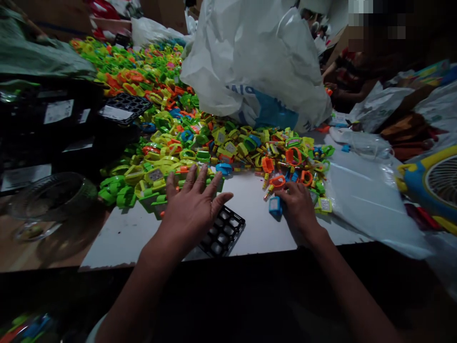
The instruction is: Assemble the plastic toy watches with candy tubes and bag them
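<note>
Fingers spread, my left hand [192, 201] is over the front edge of a heap of bright plastic toy watches [167, 159] and holds nothing. Partly beneath that hand and wrist, a black grid tray [228, 231] with rounded openings lies on the white board [257, 236]. My right hand [298, 205] is closed, knuckles up, at the right part of the heap. A blue toy watch [274, 206] with a pale square face shows at its fingertips; its strap is hidden by the hand. Orange toy watches [277, 181] and small yellow-labelled tubes [268, 192] lie just beyond.
A big white plastic bag [253, 62] stands behind the heap. Clear plastic bags [367, 190] lie at right, near a blue and yellow fan [432, 181]. Black trays [53, 128] and a glass bowl [53, 197] are at left. Another person [357, 76] sits at far right.
</note>
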Tool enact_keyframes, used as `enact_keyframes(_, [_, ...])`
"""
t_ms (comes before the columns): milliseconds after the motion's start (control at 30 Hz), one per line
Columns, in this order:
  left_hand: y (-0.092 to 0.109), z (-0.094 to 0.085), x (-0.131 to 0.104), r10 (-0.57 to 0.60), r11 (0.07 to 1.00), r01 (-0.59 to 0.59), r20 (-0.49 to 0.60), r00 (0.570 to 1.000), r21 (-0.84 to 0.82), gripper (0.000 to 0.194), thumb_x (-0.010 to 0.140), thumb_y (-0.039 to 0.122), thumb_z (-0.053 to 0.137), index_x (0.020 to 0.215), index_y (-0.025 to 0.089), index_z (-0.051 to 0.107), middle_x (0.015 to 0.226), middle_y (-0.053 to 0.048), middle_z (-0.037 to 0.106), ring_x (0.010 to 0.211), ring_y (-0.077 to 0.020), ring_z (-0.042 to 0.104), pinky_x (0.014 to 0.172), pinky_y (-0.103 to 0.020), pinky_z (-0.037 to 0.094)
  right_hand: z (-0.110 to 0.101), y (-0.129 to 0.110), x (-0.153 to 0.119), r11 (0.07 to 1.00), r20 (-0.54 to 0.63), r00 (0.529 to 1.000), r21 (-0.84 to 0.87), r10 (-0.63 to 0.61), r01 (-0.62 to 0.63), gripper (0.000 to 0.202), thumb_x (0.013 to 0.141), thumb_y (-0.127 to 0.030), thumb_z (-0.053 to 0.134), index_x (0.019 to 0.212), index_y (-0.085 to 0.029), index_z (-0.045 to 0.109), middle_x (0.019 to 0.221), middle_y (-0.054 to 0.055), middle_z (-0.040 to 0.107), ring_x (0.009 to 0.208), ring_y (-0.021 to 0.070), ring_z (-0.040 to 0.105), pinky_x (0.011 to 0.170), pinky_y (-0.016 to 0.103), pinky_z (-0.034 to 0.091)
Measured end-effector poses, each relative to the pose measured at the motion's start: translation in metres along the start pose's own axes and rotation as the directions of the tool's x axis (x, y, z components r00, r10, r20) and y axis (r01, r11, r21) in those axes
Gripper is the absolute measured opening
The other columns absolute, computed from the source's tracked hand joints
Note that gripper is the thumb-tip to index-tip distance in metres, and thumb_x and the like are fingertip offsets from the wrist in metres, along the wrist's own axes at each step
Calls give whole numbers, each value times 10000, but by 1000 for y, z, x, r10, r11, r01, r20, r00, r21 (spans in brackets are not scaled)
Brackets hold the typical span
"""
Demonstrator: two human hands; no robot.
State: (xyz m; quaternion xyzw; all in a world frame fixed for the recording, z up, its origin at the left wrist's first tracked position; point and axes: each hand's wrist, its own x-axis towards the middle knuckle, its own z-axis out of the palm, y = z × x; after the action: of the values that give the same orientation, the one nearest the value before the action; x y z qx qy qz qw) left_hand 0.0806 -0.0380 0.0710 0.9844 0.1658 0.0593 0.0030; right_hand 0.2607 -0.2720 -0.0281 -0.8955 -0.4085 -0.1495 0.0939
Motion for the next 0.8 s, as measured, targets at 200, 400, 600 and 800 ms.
enact_keyframes(200, [-12, -3, -2, 34, 995, -24, 105, 994, -94, 580, 944, 567, 93, 1455, 351, 262, 1574, -12, 208, 1467, -253, 123, 1146, -583, 150, 5, -32, 14, 926, 2, 992, 358, 127, -119, 106, 854, -276, 572, 889, -188, 620, 941, 95, 596, 861, 223, 554, 760, 356, 430])
enact_keyframes(400, [-18, 2, -5, 65, 998, -64, 35, 997, -22, 583, 948, 558, 176, 1469, 303, 237, 1568, -9, 212, 1466, -242, 131, 1168, -563, 111, 2, -99, 11, 230, 412, 898, 869, 151, -438, 315, 782, -404, 621, 1006, -208, 518, 737, -17, 623, 570, 142, 582, 576, 286, 487])
enact_keyframes(600, [-18, 6, -6, 81, 997, -81, 7, 997, -18, 558, 964, 512, 163, 1467, 287, 258, 1565, -18, 224, 1465, -233, 144, 1172, -532, 142, 17, -168, 14, 38, 435, 900, 899, 32, -436, 191, 669, -195, 607, 859, -184, 620, 761, -11, 684, 673, 152, 624, 641, 259, 513])
enact_keyframes(800, [-20, 6, -7, 70, 997, -69, 12, 997, -32, 550, 966, 506, 181, 1464, 289, 265, 1566, -15, 217, 1465, -238, 139, 1176, -536, 120, 14, -169, 8, 357, 301, 947, 877, 111, -321, 81, 723, -190, 567, 780, -195, 624, 728, -9, 674, 666, 154, 603, 595, 234, 463])
